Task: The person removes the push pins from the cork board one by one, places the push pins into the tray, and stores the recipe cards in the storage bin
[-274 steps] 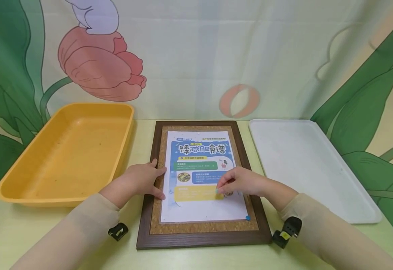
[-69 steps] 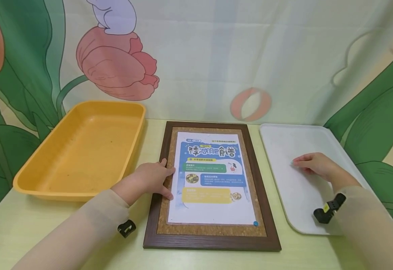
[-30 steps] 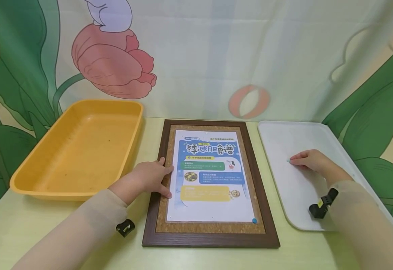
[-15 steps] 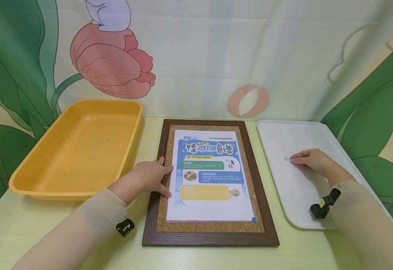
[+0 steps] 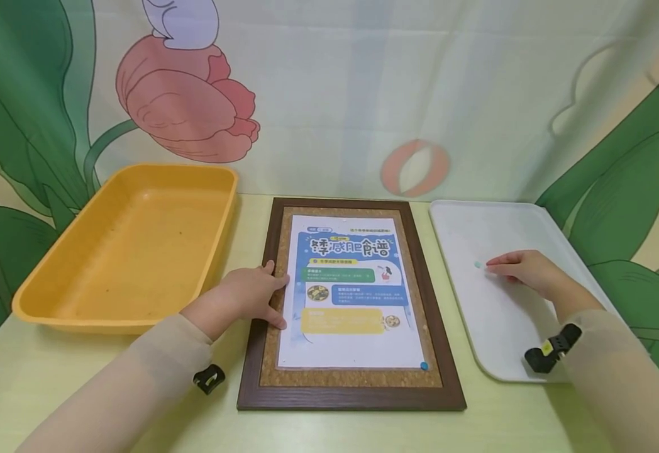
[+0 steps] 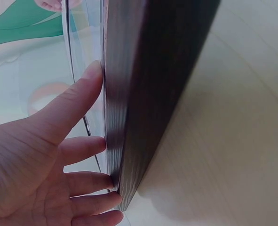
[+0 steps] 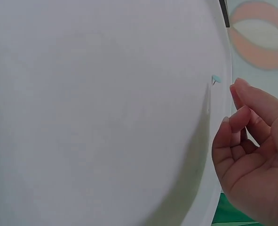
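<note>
On the white tray (image 5: 510,233) lies a small pale green thumbtack (image 5: 478,264). The right wrist view shows the same thumbtack (image 7: 216,78) with its pin, a small gap away from the fingertips. My right hand (image 5: 524,270) hovers low over the tray, thumb and index finger close together with nothing seen between them, the other fingers bent. My left hand (image 5: 244,294) rests on the left side of a dark wooden frame (image 5: 352,399) around a cork board (image 5: 352,379). A printed poster (image 5: 349,352) lies on the cork. A blue thumbtack (image 5: 424,365) sits at its lower right corner.
A deep orange basin (image 5: 128,251) stands left of the frame. All of it rests on a pale yellow-green table (image 5: 205,428). Behind hangs a patterned cloth (image 5: 318,94) with flowers and leaves.
The right hand went from the poster to the tray, and the pale green thumbtack came out of its fingers there, just left of the fingertips. The left hand stays on the frame.
</note>
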Available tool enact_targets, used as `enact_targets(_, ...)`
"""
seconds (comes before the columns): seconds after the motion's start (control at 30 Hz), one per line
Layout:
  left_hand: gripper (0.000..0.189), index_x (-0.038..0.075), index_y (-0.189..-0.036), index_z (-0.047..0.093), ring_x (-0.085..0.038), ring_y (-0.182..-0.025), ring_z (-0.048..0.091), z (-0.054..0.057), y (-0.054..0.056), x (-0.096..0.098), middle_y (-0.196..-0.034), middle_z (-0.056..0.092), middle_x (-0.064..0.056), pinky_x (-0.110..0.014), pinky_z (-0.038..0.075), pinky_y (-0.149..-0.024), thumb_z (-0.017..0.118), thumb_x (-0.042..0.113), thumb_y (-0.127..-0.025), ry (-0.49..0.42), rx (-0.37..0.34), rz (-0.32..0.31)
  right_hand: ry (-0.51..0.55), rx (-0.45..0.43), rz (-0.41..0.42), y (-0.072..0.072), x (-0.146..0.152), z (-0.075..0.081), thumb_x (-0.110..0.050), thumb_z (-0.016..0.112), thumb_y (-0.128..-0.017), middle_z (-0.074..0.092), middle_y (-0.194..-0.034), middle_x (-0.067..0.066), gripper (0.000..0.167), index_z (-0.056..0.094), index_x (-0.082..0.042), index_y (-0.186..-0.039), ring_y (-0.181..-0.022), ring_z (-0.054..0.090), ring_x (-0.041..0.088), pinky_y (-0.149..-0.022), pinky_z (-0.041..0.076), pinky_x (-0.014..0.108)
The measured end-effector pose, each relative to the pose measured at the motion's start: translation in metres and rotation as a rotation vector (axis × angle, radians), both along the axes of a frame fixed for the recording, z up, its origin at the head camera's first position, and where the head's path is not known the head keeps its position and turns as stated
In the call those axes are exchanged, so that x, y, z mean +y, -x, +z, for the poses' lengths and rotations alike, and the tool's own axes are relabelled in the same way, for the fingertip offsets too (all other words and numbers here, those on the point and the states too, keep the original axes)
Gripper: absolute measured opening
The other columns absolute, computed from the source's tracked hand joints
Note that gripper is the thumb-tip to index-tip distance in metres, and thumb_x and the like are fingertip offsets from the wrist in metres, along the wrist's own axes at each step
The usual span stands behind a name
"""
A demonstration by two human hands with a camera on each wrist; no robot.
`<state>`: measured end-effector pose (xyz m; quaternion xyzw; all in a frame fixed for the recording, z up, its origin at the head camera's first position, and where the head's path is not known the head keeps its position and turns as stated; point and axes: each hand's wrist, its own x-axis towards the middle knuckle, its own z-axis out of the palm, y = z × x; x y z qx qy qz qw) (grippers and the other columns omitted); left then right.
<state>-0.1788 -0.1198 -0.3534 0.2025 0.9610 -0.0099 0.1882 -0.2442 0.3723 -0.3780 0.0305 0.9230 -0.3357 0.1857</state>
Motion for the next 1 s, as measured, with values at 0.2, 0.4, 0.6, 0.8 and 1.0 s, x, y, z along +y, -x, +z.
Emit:
enact_targets(0.2, 0.091, 0.013, -0.142, 0.042, -0.038, -0.126, 0.041, 0.001, 0.001, -0.001, -0.145, 0.029, -0.026, -0.046, 0.045, -0.085, 0.072, 0.058, -0.069, 0.001, 0.002, -0.001, 0.02, 0.019, 0.027, -0.005, -0.004, 0.003, -0.031, 0.06, -0.091, 0.059, -0.108, 0.007, 0.045, 0.059, 0.003, -0.121, -0.089, 0.047, 0.018, -0.075, 0.042, 0.028)
enact_targets(0.4, 0.091, 0.013, -0.142, 0.041, -0.038, -0.126, 0.041, 0.001, 0.0, -0.001, -0.145, 0.029, -0.026, -0.045, 0.046, -0.084, 0.072, 0.058, -0.069, 0.0, 0.0, -0.003, 0.032, 0.028, 0.056, -0.011, -0.007, 0.005, -0.032, 0.059, -0.092, 0.061, -0.114, 0.007, 0.044, 0.06, 0.002, -0.121, -0.093, 0.05, 0.017, -0.077, 0.043, 0.027)
enact_targets(0.6, 0.091, 0.013, -0.142, 0.041, -0.038, -0.126, 0.041, 0.0, 0.001, -0.001, -0.146, 0.028, -0.025, -0.045, 0.046, -0.084, 0.072, 0.058, -0.069, -0.001, -0.005, -0.006, 0.053, 0.02, 0.059, -0.016, -0.012, 0.006, -0.034, 0.058, -0.092, 0.06, -0.119, 0.011, 0.047, 0.059, 0.002, -0.122, -0.099, 0.051, 0.018, -0.079, 0.043, 0.026)
enact_targets(0.8, 0.091, 0.014, -0.142, 0.041, -0.037, -0.126, 0.041, -0.001, 0.0, -0.001, -0.146, 0.029, -0.025, -0.044, 0.046, -0.085, 0.071, 0.059, -0.069, 0.002, -0.005, -0.003, 0.084, 0.038, 0.086, -0.021, -0.021, 0.007, -0.034, 0.06, -0.091, 0.059, -0.123, 0.014, 0.047, 0.059, 0.002, -0.121, -0.095, 0.053, 0.007, -0.079, 0.045, 0.022)
enact_targets(1.0, 0.091, 0.014, -0.142, 0.041, -0.037, -0.127, 0.041, 0.0, -0.001, -0.001, -0.146, 0.028, -0.024, -0.044, 0.046, -0.084, 0.071, 0.058, -0.07, 0.005, -0.01, -0.001, 0.108, 0.046, 0.112, -0.024, -0.03, 0.008, -0.034, 0.06, -0.091, 0.061, -0.12, 0.013, 0.047, 0.06, 0.002, -0.12, -0.097, 0.056, 0.007, -0.081, 0.045, 0.024)
